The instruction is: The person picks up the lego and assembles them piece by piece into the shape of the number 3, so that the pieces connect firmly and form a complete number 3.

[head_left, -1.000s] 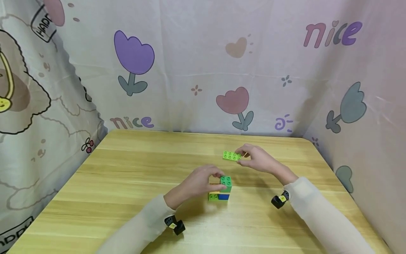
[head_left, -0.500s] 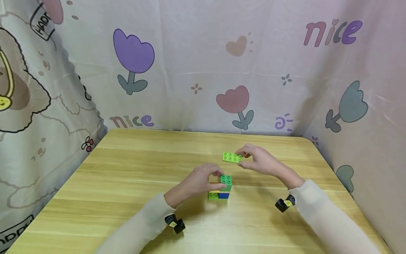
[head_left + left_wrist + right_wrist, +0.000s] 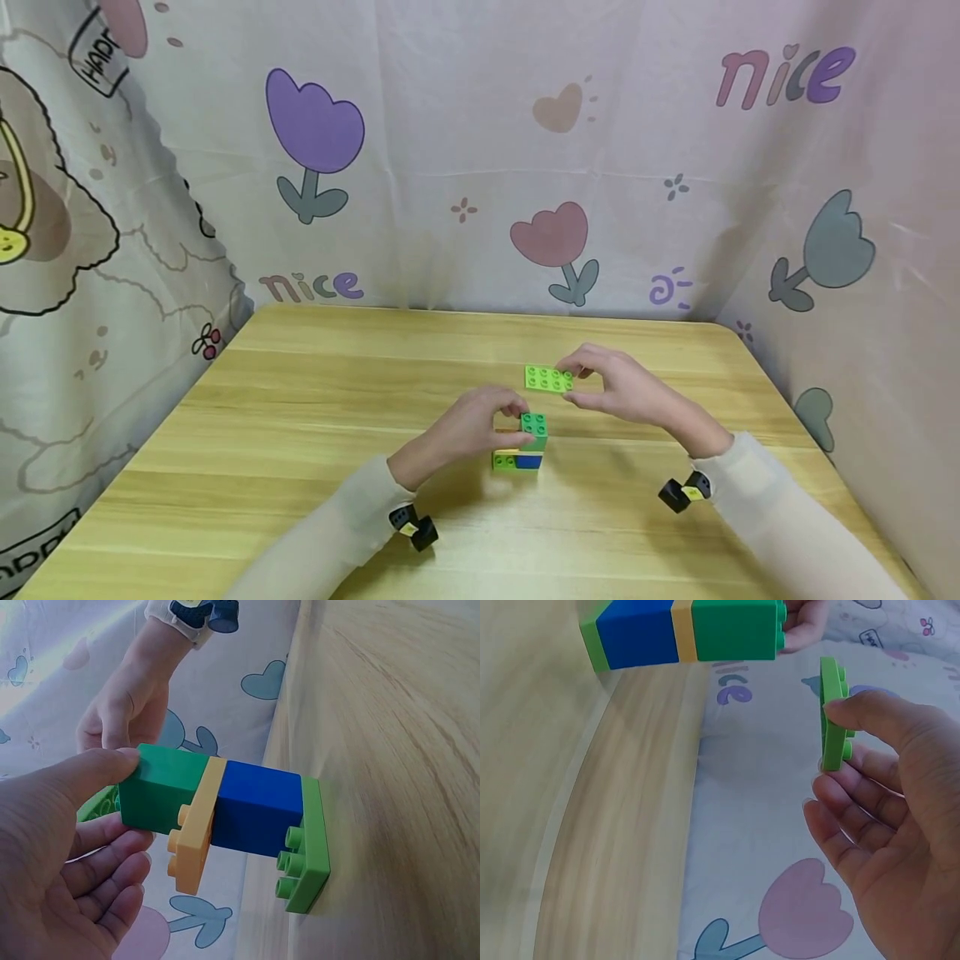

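A stack of toy building bricks stands on the wooden table: a flat lime base plate brick [image 3: 311, 847], a blue brick [image 3: 257, 808], a flat orange brick [image 3: 196, 832] and a green brick [image 3: 163, 787] on top. My left hand [image 3: 468, 429] pinches the green top brick between thumb and fingers. Behind the stack and slightly higher, my right hand [image 3: 622, 387] holds a flat lime brick [image 3: 548, 379] by its right end, thumb on the near side. In the right wrist view that lime brick [image 3: 832, 716] has its studs toward the palm, apart from the stack.
The wooden table [image 3: 300, 392] reaches back to a printed curtain [image 3: 442, 125], with more curtain at both sides. A small black camera [image 3: 414, 529] sits on the left wrist and another camera [image 3: 684, 492] on the right.
My right hand has drawn the flat lime brick slightly toward the person and closer to the stack. My left hand and the stack stay in place.
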`<state>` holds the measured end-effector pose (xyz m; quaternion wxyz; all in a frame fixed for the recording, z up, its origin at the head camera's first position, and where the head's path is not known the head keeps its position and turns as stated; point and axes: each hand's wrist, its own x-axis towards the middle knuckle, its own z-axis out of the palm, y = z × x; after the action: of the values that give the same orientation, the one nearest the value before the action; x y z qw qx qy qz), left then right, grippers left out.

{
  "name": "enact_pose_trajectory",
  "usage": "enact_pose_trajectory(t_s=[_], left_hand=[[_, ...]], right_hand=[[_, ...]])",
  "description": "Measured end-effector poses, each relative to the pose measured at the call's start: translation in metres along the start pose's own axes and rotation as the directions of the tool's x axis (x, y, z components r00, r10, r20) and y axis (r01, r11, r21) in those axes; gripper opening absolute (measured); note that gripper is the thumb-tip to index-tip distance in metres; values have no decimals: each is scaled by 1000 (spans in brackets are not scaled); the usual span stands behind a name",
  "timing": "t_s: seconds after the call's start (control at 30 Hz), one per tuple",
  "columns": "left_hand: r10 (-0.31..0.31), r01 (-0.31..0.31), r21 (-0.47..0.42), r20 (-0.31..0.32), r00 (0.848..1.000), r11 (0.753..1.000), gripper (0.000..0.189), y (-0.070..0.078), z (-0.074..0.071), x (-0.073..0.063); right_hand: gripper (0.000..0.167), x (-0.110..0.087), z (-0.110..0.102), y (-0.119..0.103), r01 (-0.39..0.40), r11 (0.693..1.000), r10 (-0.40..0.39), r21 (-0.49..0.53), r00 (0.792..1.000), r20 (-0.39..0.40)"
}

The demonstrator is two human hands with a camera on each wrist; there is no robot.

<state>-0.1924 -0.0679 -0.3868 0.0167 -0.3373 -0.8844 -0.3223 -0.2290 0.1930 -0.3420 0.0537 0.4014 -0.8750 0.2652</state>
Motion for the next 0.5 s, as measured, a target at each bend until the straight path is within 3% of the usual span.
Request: enact_pose_trajectory(t_s=[0.27,0.5], left_hand=[[12,-12,-7,-10,1000,1000,29,0,0,0],[-15,15,-14,-11,1000,1000,32,1,1,1]], right_hand=[[33,-5,1,-9,57,998,-57,-1,998,-3],[34,-8,2,-16,95,995,-95,11,994,52]])
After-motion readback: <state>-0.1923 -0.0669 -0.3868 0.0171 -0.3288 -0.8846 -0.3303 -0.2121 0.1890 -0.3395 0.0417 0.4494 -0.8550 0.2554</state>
